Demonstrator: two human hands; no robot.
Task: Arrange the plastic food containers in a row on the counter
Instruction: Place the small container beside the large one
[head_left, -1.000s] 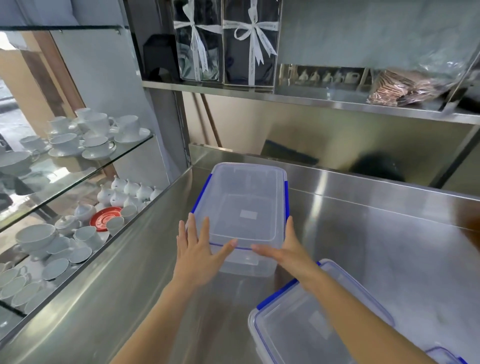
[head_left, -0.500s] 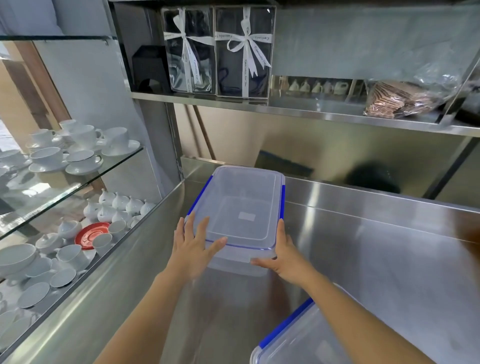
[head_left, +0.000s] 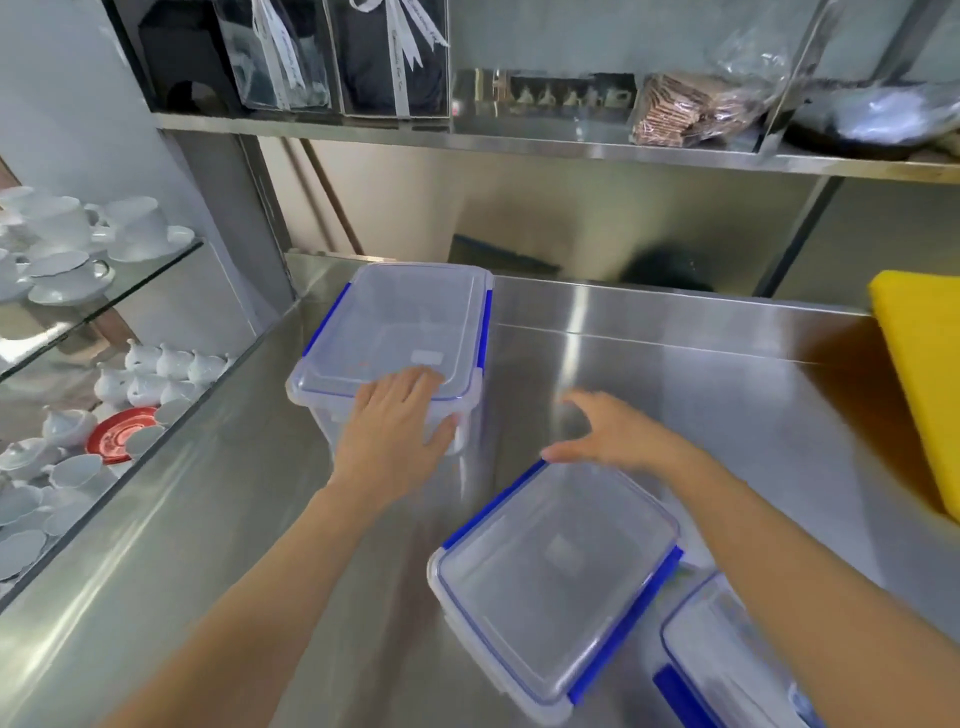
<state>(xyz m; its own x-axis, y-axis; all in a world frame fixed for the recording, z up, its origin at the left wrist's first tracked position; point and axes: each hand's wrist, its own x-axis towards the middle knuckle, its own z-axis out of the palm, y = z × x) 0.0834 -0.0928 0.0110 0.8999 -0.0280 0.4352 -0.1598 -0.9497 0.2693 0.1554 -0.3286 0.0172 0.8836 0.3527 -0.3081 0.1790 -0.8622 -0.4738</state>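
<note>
A clear plastic container with blue clips (head_left: 400, 332) stands at the back left corner of the steel counter (head_left: 675, 374). My left hand (head_left: 397, 421) lies flat on the near edge of its lid, fingers spread. A second clear container with blue clips (head_left: 556, 582) sits nearer, turned at an angle. My right hand (head_left: 608, 431) hovers open just above its far corner, slightly blurred. A third container (head_left: 722, 649) shows at the bottom right, partly hidden by my right forearm.
A yellow board (head_left: 924, 374) lies at the counter's right edge. Left of the counter, glass shelves (head_left: 130, 291) hold white cups, saucers and a red saucer (head_left: 117, 434). A steel shelf (head_left: 519, 143) above carries ribboned boxes and bagged goods.
My right hand left the far container's side and swung right and back over the second container. My left hand slid onto the far container's lid. The view tilted down and right.
</note>
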